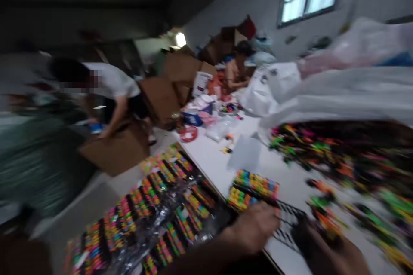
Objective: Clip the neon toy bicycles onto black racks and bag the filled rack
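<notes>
A black slotted rack (288,223) lies on the white table, its far part filled with rows of small bright plastic pieces (254,182) in yellow, orange, green and blue. My left hand (254,225) rests at the near end of these rows, fingers curled; what they pinch is hidden. Beside the rack's bare slots is my right hand (342,251), blurred, closed around a few loose orange, green and black plastic pieces (325,221). A large heap of similar pieces (338,159) spreads along the right, spilling from under a white sack.
Left of the table edge, an open box (97,202) holds many packed rows of coloured pieces and clear plastic wrap (161,206). A pale sheet (245,152) and a red lid (188,133) lie farther along. One person (112,81) bends over a carton; another (237,71) sits beyond.
</notes>
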`<state>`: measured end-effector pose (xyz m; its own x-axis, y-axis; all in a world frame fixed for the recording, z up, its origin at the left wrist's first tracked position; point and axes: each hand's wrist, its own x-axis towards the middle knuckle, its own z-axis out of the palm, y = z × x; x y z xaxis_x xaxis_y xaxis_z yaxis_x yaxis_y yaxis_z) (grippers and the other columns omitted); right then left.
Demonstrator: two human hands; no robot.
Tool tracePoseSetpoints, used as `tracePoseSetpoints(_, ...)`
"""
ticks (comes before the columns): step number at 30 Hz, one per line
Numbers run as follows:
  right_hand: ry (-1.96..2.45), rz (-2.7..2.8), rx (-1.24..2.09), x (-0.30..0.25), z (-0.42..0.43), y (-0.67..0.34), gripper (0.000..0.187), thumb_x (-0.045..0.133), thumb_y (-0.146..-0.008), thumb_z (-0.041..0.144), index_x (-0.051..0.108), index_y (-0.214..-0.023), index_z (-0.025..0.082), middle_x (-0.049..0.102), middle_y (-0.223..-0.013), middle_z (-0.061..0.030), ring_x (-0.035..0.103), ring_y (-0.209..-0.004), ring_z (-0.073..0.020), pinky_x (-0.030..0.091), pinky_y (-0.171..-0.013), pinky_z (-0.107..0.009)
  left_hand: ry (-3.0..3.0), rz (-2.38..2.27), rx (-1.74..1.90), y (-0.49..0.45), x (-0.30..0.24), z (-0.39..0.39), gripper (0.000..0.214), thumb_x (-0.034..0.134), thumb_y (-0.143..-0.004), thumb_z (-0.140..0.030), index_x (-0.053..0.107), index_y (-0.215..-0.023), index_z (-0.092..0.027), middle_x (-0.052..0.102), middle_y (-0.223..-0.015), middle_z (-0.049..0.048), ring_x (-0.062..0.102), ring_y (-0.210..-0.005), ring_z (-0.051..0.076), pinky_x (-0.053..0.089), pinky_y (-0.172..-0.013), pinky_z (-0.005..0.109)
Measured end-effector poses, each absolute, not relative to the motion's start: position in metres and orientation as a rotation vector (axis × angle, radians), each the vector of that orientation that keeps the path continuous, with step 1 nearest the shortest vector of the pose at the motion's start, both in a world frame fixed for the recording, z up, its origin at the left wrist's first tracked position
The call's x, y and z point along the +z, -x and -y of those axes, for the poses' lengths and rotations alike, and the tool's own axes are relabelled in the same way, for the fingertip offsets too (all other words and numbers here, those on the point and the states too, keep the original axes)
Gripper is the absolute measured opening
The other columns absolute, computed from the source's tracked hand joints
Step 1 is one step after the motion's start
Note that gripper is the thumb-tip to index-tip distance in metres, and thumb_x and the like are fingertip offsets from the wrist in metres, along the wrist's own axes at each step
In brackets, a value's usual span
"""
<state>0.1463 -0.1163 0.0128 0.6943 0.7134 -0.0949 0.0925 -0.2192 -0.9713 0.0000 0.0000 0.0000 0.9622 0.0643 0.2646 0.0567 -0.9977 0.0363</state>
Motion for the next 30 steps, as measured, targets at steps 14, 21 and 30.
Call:
tracePoseSetpoints(14, 1.731, 0.689, 0.534, -0.036, 0.123, -0.15, 0.025, 0.053, -0.077, 0.036, 0.061, -0.086, 0.014, 0.062, -0.074, -0.0033, 0.056, -0.068, -0.0155, 0.043, -0.064, -0.025, -2.771, -0.217, 0.47, 0.0, 0.014, 0.008, 0.02, 0.041, -0.089, -0.017, 0.059, -0.098, -0.017, 0.061, -0.094, 0.0062, 0.055, -0.092, 0.017, 0.047, -0.083, 0.033)
tracePoseSetpoints(21, 1.786, 0.701, 0.548, -0.049, 0.115, -0.141, 0.02, 0.055, -0.076, 0.03, 0.063, -0.088, 0.015, 0.065, -0.08, -0.0033, 0.058, -0.071, -0.0158, 0.044, -0.067, -0.025, -2.517, -0.502, 0.83, -0.015, 0.049, -0.018, 0.016, 0.049, -0.086, -0.02, 0.062, -0.094, -0.016, 0.063, -0.092, 0.0034, 0.058, -0.089, 0.013, 0.045, -0.084, 0.027)
tracePoseSetpoints(30, 1.757, 0.789, 0.496, -0.05, 0.065, -0.166, 0.015, 0.057, -0.075, 0.023, 0.062, -0.088, 0.017, 0.065, -0.08, -0.0006, 0.059, -0.076, -0.0158, 0.044, -0.072, -0.026, -2.714, -0.385, 0.231, -0.062, 0.036, -0.045, 0.023, 0.044, -0.085, -0.018, 0.064, -0.095, -0.016, 0.062, -0.089, 0.0049, 0.058, -0.083, 0.016, 0.045, -0.077, 0.029)
